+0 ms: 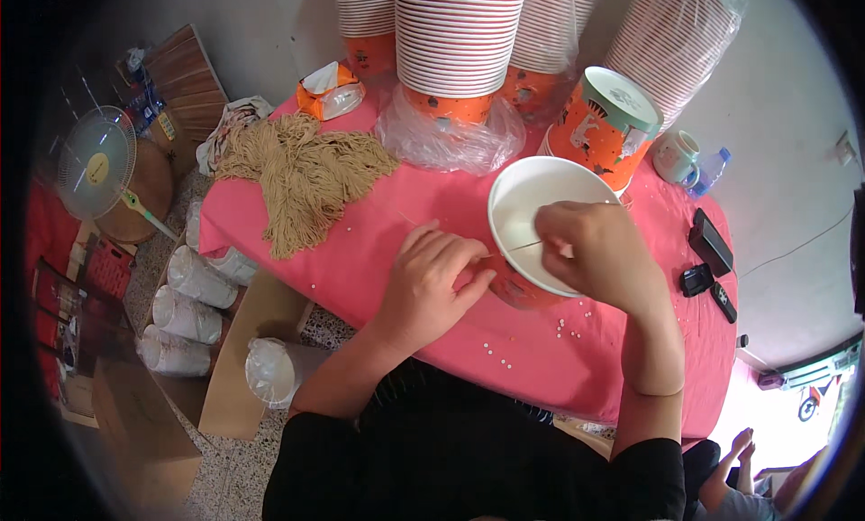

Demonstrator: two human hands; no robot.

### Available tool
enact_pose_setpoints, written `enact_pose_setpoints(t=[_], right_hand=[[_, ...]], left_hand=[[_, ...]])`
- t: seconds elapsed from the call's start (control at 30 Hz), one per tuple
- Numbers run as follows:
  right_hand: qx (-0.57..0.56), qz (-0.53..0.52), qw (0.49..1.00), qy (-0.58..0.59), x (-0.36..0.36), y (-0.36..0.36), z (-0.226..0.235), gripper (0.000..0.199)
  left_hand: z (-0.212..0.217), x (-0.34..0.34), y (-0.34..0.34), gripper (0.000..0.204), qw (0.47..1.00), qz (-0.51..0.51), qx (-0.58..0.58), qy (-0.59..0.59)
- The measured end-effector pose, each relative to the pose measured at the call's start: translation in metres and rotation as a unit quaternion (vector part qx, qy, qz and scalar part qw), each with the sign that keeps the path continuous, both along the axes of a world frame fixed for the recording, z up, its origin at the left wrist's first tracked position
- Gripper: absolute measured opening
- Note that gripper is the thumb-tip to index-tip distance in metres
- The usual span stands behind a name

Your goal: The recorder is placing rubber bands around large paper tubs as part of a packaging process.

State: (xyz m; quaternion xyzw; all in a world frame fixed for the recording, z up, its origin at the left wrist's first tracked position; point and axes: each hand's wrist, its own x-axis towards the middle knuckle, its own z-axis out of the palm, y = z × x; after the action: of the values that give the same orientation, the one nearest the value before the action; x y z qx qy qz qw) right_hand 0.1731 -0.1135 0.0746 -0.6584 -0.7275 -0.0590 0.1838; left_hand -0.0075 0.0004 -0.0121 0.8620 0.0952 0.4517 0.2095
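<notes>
At the white-lined tub [521,196], right hand [596,253] pinches string [523,246]; left hand [431,276] curls outside, grip unclear. Best keep string taut, tub steady.

From my remote post I record one open paper bucket [515,193], white inside, orange outside, mouth upward; a thin, straight string [523,247] spans its near-left rim.

Lighting moderate; doorway [773,413] at lower right blown out to white, left side dimmer. Shadows on bench [550,377] soft. Fisheye bending strong toward rim; corners black, far-left detail indistinct.
</notes>
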Motion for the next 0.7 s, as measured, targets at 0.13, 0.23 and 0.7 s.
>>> enact_pose_setpoints(t=[0.13,0.23,0.7], right_hand=[[0.084,-0.128,0.988,-0.008,0.019,-0.026,0.009,0.016],[0.157,-0.207,0.964,0.056,0.041,-0.051,0.02,0.013],[0.199,-0.499,0.844,-0.009,0.136,-0.098,0.026,0.014]], left_hand=[[-0.011,-0.012,0.019,0.014,0.997,0.041,0.001,0.067],[-0.014,-0.021,0.032,0.01,0.996,0.032,-0.074,0.038],[-0.02,-0.064,0.065,0.023,0.803,-0.378,-0.46,-0.016]])
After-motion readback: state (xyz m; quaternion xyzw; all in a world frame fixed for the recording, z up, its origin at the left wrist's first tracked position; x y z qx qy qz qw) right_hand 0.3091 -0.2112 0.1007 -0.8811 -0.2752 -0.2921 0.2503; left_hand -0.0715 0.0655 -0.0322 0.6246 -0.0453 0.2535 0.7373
